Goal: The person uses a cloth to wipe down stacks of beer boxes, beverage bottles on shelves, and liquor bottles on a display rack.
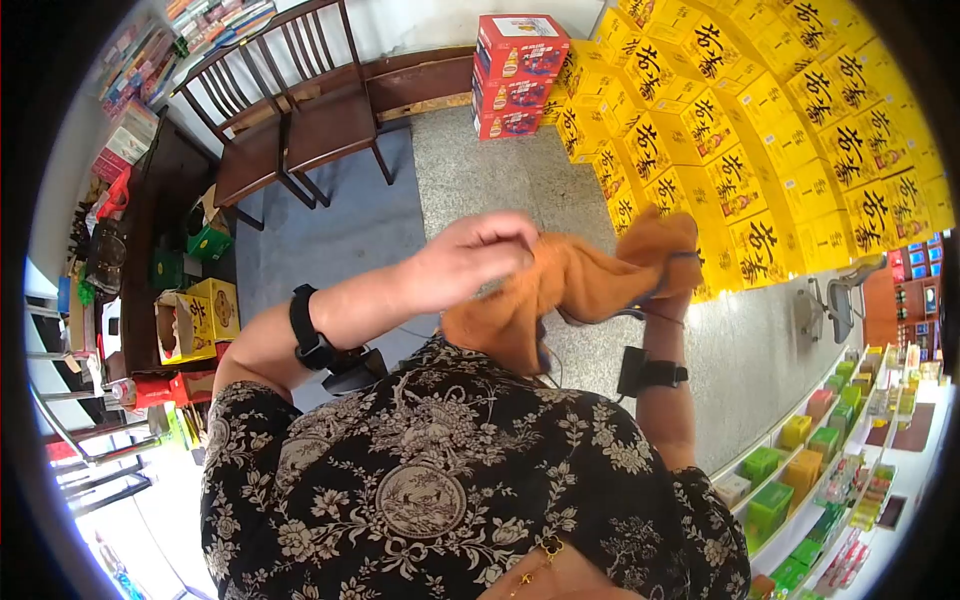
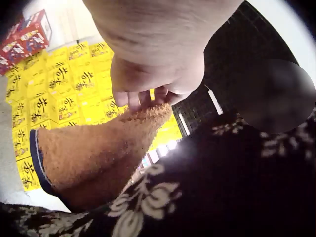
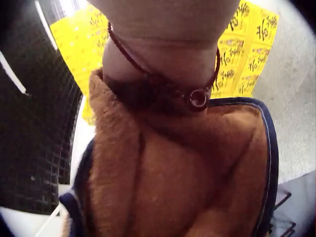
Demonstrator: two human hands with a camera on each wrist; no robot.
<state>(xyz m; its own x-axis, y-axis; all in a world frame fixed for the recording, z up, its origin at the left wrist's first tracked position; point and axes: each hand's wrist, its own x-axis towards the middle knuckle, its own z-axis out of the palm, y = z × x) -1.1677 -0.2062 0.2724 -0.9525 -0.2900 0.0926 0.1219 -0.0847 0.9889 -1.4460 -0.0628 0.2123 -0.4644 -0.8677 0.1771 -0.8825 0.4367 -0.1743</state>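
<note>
An orange-brown towel (image 1: 560, 280) with a dark blue edging stretches in front of the chest between both hands. My left hand (image 1: 475, 262) grips its left end; in the left wrist view the thumb and fingertips (image 2: 133, 100) pinch the fuzzy fabric, which hangs below them. The other end wraps over my right hand, whose wrist (image 1: 672, 312) comes out below the cloth. Folds of towel (image 3: 168, 173) cover the right fingers, and I cannot tell how they lie. A cord bracelet with a ring-shaped bead (image 3: 197, 98) circles that wrist.
Stacked yellow boxes (image 1: 700, 130) rise ahead to the right, beside red cartons (image 1: 515, 75). Two dark wooden chairs (image 1: 320, 130) stand at the back left on a blue-grey mat (image 1: 370, 220). Shelves with small green packages (image 1: 770, 510) line the lower right.
</note>
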